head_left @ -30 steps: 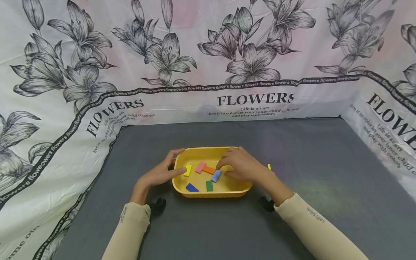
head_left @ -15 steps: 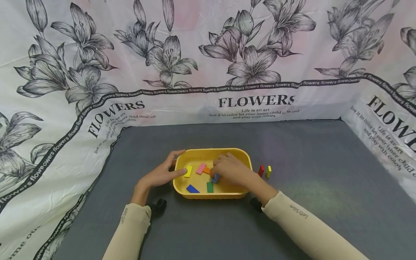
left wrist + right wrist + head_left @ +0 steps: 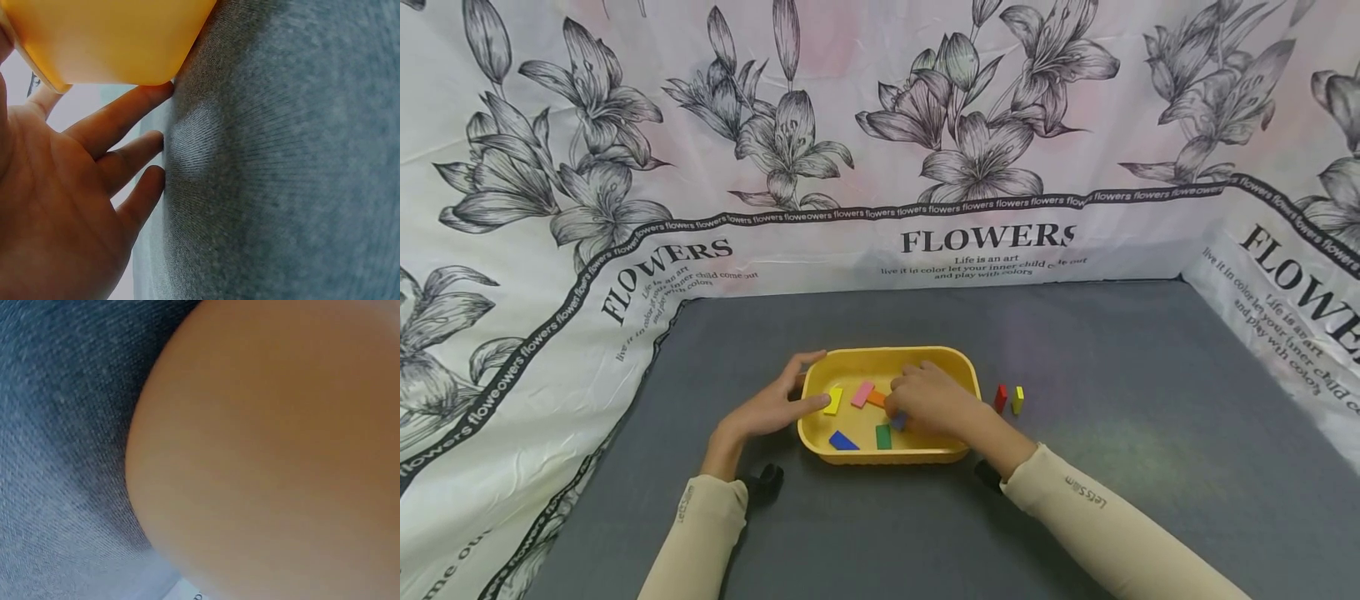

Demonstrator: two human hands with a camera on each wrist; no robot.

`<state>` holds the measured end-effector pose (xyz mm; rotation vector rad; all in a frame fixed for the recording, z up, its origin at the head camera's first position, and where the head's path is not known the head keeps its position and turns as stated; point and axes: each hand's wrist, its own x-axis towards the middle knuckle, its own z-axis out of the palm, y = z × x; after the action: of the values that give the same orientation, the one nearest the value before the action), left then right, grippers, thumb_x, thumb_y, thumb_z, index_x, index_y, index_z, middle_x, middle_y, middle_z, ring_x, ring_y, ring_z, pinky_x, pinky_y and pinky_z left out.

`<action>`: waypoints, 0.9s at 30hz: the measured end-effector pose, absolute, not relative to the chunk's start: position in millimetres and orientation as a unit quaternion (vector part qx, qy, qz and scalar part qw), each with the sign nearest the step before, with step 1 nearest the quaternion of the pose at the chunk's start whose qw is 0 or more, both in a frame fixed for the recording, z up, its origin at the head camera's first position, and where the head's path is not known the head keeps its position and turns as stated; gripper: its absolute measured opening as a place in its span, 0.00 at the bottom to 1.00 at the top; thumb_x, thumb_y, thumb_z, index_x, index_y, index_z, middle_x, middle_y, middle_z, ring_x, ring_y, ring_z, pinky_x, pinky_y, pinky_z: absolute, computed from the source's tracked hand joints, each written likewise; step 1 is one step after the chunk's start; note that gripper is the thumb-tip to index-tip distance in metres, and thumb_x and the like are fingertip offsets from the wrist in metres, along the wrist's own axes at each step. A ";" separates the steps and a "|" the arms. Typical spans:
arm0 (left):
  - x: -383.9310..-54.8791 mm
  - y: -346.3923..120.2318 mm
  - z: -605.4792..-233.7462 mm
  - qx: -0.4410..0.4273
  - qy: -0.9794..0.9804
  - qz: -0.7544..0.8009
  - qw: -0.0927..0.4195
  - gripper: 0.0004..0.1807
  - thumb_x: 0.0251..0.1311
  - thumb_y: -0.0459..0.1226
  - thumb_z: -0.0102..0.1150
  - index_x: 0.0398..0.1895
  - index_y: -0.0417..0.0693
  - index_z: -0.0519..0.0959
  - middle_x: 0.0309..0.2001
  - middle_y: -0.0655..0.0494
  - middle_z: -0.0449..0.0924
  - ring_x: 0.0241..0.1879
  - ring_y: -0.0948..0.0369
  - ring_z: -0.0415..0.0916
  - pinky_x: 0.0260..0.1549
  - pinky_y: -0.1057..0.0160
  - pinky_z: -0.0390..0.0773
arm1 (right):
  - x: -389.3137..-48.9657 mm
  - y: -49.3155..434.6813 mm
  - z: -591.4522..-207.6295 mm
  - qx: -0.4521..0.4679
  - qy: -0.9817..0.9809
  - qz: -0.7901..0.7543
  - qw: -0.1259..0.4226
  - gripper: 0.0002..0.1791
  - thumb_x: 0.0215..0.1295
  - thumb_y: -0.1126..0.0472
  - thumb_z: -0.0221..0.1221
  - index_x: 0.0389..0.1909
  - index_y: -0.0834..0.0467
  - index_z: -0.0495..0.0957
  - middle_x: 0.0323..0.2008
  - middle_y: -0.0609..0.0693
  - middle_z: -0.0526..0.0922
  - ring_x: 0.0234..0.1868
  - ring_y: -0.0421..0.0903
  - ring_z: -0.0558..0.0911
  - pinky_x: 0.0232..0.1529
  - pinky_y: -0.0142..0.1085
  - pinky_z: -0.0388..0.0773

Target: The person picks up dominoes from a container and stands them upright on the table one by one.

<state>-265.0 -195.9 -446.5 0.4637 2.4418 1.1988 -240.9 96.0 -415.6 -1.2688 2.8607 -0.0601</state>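
A shallow yellow plastic tray (image 3: 891, 457) rests on the grey cloth. My left hand (image 3: 775, 406) holds its left end, thumb over the rim and the other fingers outside; the left wrist view shows those fingers (image 3: 119, 119) along the outer wall. My right hand (image 3: 934, 402) reaches inside, its fingers curled down at a light blue block (image 3: 898, 422), which is mostly hidden beneath them. Around it lie an orange block (image 3: 876, 399), a pink block (image 3: 862, 394), a yellow block (image 3: 832, 401), a green block (image 3: 883, 437) and a dark blue block (image 3: 843, 441).
Right of the tray, a red block (image 3: 1001, 397) and a small yellow block (image 3: 1017, 400) stand upright, side by side, on the grey cloth (image 3: 1112, 358). A flower-printed curtain (image 3: 820, 250) borders the cloth at the back and sides. The tray's wall fills most of the right wrist view.
My right hand has moved left and down onto the light blue block, which is now mostly covered. The red block beside the tray has come into sight. My left hand keeps its hold.
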 end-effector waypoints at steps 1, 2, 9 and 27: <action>-264.7 -195.9 -446.5 0.165 0.869 0.426 0.189 0.44 0.66 0.55 0.62 0.79 0.71 0.48 0.77 0.46 0.62 0.74 0.45 0.64 0.71 0.34 0.62 | -240.8 96.0 -415.5 -0.407 0.913 -0.018 0.007 0.05 0.63 0.59 0.68 0.34 0.44 0.88 0.33 0.41 0.84 0.34 0.43 0.70 0.37 0.36 0.63; -264.6 -195.8 -446.4 0.165 0.869 0.427 0.189 0.44 0.66 0.55 0.62 0.79 0.70 0.48 0.77 0.46 0.62 0.74 0.45 0.64 0.71 0.34 0.62 | -240.6 96.1 -415.4 -0.408 0.913 -0.017 0.007 0.05 0.63 0.60 0.68 0.34 0.44 0.88 0.32 0.42 0.84 0.33 0.43 0.70 0.37 0.36 0.63; -263.9 -195.1 -444.8 0.160 0.870 0.427 0.186 0.44 0.66 0.53 0.63 0.79 0.70 0.48 0.77 0.47 0.61 0.74 0.44 0.64 0.71 0.34 0.62 | -239.5 99.4 -414.8 -0.414 0.910 -0.034 0.005 0.04 0.63 0.58 0.69 0.35 0.45 0.88 0.34 0.42 0.88 0.32 0.43 0.69 0.36 0.36 0.61; -261.5 -192.6 -443.4 0.155 0.872 0.425 0.187 0.43 0.66 0.53 0.63 0.78 0.70 0.49 0.78 0.47 0.61 0.75 0.44 0.62 0.71 0.34 0.62 | -242.8 134.0 -420.9 -0.371 0.907 -0.199 -0.001 0.09 0.63 0.56 0.67 0.44 0.45 0.84 0.32 0.39 0.84 0.29 0.37 0.77 0.36 0.31 0.75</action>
<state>-261.5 -192.6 -443.4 0.4351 2.4551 1.1973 -242.8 134.0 -420.9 -1.1671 2.8504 -0.6251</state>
